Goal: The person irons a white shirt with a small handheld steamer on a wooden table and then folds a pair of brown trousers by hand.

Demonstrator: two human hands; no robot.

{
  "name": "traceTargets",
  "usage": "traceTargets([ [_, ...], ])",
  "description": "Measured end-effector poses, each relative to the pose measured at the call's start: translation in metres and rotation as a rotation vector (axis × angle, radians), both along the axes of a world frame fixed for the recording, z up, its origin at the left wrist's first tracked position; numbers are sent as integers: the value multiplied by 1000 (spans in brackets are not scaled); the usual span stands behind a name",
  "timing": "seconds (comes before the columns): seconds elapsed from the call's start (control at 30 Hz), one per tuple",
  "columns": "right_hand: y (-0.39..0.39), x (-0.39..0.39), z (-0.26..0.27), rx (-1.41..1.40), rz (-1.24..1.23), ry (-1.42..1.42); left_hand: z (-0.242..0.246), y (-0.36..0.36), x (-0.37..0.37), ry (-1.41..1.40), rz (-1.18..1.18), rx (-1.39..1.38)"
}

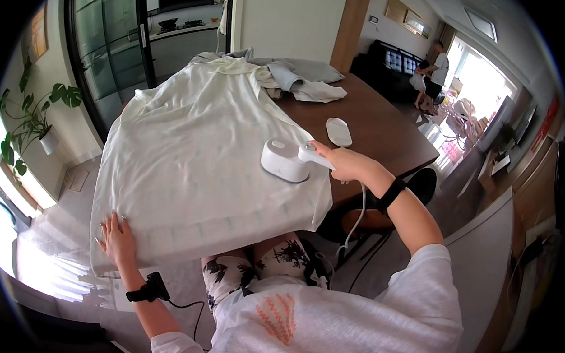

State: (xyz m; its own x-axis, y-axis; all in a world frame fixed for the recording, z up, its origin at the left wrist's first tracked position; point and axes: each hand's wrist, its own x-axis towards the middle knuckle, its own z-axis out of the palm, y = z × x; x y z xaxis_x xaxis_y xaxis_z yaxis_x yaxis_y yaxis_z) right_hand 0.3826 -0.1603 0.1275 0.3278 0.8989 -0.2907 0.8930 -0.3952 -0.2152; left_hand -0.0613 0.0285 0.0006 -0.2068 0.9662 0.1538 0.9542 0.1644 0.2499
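A white garment (pixel 190 145) lies spread over a dark wooden table (pixel 373 119), its near hem hanging past the front edge. My right hand (pixel 348 162) grips the handle of a white handheld garment steamer (pixel 285 162), whose body rests on or just above the right part of the cloth. A white cord (pixel 361 216) runs down from the handle. My left hand (pixel 118 241) lies palm down on the cloth's near left corner, fingers spread. To the right of the garment, a small white oval tray (pixel 339 132) sits on the bare wood.
Crumpled grey and white clothes (pixel 309 77) lie at the table's far end. A dark chair (pixel 355 221) stands under the right side. On the left are a potted plant (pixel 50 138) and a glass sliding door (pixel 109 44). Two people (pixel 433 72) stand near a black sofa (pixel 384 63).
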Motion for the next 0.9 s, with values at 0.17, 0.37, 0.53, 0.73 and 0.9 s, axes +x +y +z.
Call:
traceTargets([
  [0.17,-12,17,-12,30,182,-75,-2,3,0,18,3,1],
  [0.37,-11,18,-8,46,275,-58,-5,4,-2,29,7,-8],
  [0.53,-13,49,-19,77,241,208,-4,4,2,31,-1,-7],
  [0.73,-5,45,-16,95,402,93,-5,8,0,42,-10,-3],
  [0.9,13,28,-20,210,499,53,-9,8,-5,29,-14,31],
])
